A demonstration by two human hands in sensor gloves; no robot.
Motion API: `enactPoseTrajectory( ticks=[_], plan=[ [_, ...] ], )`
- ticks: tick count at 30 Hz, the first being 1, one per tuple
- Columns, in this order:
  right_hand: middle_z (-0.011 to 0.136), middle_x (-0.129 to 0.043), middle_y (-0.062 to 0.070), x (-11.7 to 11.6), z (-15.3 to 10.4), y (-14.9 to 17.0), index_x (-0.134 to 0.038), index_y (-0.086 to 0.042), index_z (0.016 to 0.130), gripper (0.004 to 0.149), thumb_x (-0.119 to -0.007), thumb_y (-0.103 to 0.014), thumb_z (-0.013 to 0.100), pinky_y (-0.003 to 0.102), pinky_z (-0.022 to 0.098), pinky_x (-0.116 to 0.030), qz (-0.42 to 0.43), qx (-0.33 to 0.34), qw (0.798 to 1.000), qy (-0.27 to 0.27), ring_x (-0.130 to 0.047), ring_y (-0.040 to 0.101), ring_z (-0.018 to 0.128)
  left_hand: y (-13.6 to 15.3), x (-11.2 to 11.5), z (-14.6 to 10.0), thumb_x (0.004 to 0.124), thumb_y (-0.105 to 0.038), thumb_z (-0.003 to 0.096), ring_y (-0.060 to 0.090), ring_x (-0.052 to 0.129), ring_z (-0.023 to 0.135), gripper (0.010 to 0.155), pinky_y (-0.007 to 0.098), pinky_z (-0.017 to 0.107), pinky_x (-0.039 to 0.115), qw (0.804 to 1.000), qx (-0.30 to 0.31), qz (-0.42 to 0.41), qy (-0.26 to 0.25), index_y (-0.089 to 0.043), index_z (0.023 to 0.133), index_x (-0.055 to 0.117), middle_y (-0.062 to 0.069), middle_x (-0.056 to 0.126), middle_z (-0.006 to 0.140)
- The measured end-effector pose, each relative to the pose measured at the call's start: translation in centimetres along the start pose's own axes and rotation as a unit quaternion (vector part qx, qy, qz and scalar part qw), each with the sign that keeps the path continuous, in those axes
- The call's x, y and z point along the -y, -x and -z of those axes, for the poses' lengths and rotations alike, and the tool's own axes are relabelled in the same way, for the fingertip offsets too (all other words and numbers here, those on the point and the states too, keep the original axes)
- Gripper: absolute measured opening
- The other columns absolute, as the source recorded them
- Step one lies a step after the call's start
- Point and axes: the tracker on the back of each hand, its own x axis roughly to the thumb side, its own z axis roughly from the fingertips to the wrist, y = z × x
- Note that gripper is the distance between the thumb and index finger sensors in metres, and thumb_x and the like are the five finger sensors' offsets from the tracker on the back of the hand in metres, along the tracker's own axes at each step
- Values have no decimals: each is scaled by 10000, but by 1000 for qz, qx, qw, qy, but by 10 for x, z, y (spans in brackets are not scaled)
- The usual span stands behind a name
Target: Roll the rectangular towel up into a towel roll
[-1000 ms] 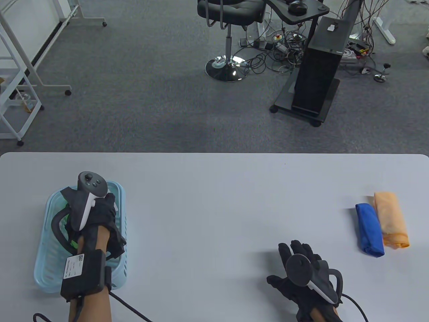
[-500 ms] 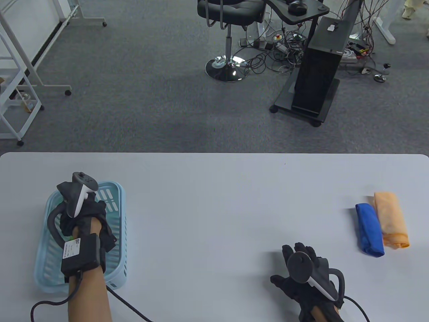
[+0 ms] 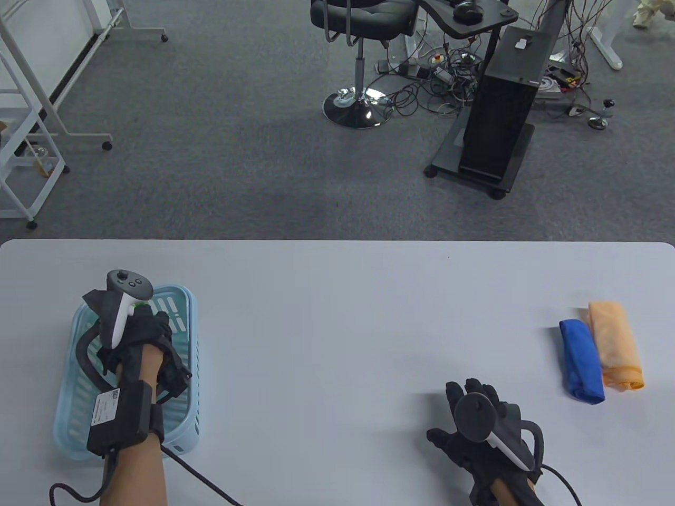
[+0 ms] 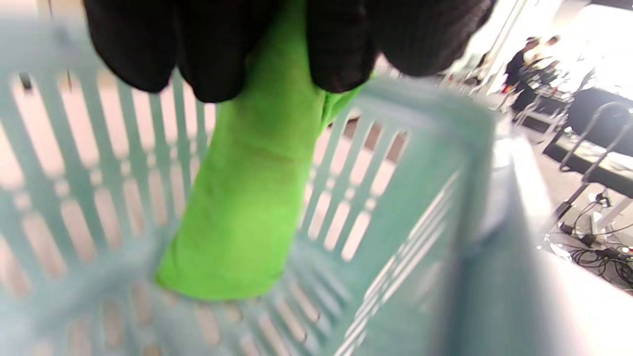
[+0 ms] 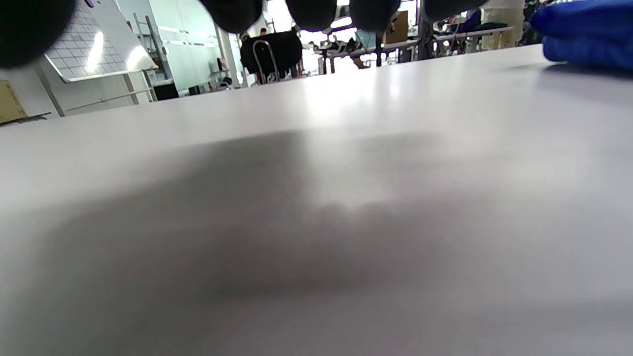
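1. Pinching a green towel (image 4: 247, 198) with the left hand (image 3: 142, 337), inside the blue basket (image 3: 182, 316).
2. Resting the right hand (image 3: 474, 421) flat and empty on the table (image 3: 337, 316), well right of the basket.
3. Probably just fetching; next, lifting it out and spreading it flat beside the basket.
4. Sitting far right of the basket: blue roll (image 3: 581, 361) touching orange roll (image 3: 614, 345). Chair (image 3: 361, 21), cables beyond.

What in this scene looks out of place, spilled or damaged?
Nothing stands out. The left hand pinches a green towel inside the light blue basket. The blue roll and orange roll lie side by side. The right hand holds nothing.
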Motion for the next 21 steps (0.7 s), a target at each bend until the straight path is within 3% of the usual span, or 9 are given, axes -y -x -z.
enactPoseTrajectory(
  ticks=[3,7,9,11,13,16,18,20,21],
  plan=[
    [1074,-305,153,0,0,0,-397,-226,1042,966,-729,-652,240,679,695,-403,-1,1,1000,2,-375,433,1008,-19,-39,-49,715,-482,436,445,763,963,634,600,604,710,996,47,-2,-80,-283,1036,775,260,523,1126],
    [1075,-301,150,0,0,-1,-394,-225,1042,964,-728,-649,243,679,698,-399,6,6,1000,0,-373,431,1010,-40,-76,-121,708,-511,433,472,756,972,616,621,616,694,973,153,-32,-170,-344,1021,786,238,590,1119],
    [1075,-302,149,0,0,-2,-393,-221,1042,965,-727,-647,244,679,698,-398,9,8,1000,1,-372,429,1011,-47,-80,-158,693,-538,441,472,761,974,595,614,611,708,957,230,-82,-156,-379,1003,803,235,650,1093],
    [1075,-300,150,-1,0,-2,-393,-220,1042,962,-726,-645,246,678,698,-397,11,11,1000,-1,-372,428,1011,-50,-72,-178,694,-538,441,471,801,947,580,610,598,723,939,284,-149,-121,-366,976,837,238,698,1068],
    [1075,-300,148,-1,0,-2,-393,-219,1042,960,-725,-644,247,679,699,-395,13,13,1000,-1,-371,427,1011,-55,-47,-192,696,-535,441,476,825,922,570,607,585,734,913,342,-216,-49,-350,952,870,249,722,1050],
    [1074,-301,150,1,-1,-1,-399,-215,1041,951,-723,-638,252,679,698,-396,21,13,1000,3,-372,426,1011,-62,33,-204,685,-539,448,472,838,896,567,585,578,743,855,416,-290,112,-342,941,883,255,722,1037],
    [1072,-306,152,2,-2,0,-402,-211,1039,945,-721,-632,256,678,696,-398,21,14,1000,4,-381,424,1008,-62,88,-203,691,-533,450,482,851,876,572,588,564,749,830,407,-335,182,-323,945,886,274,726,1027],
    [1069,-314,155,1,-2,0,-406,-205,1039,935,-718,-623,262,677,694,-402,19,15,1000,3,-387,425,1005,-62,138,-191,695,-523,449,494,855,858,577,594,548,750,829,372,-349,232,-304,947,886,292,719,1018],
    [1069,-314,154,0,-2,-1,-408,-202,1038,930,-717,-617,266,677,693,-402,18,16,1000,2,-389,424,1004,-61,163,-181,700,-512,448,504,857,843,581,604,537,747,841,342,-337,250,-287,951,886,312,708,1014]
  ],
)
